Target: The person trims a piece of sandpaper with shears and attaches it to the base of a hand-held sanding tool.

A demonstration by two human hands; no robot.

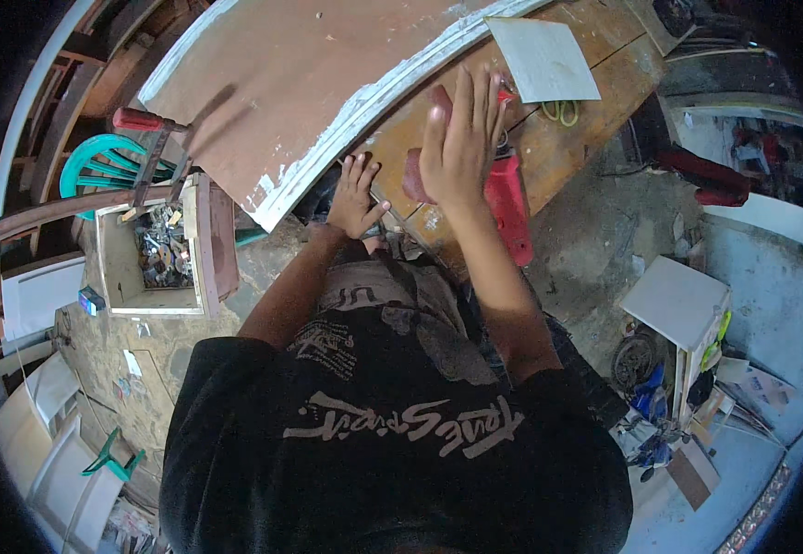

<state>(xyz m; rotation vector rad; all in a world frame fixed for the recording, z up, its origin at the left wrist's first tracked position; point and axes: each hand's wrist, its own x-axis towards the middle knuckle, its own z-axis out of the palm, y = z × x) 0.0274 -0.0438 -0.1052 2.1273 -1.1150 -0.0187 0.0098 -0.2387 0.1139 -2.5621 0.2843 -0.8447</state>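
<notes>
My left hand (pixel 355 196) is spread wide just beside the near edge of the brown board (pixel 300 83), which has white-smeared edges. My right hand (pixel 462 138) stretches its fingers straight above the wooden table (pixel 551 157), at the board's right. A reddish-brown piece (pixel 413 177) shows beside its palm; whether I touch it, I can't tell. Right of that lies a red tool (pixel 510 210), near a white sheet (pixel 544 60).

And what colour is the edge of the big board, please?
The edge is mostly white; it shows in the head view.
</notes>
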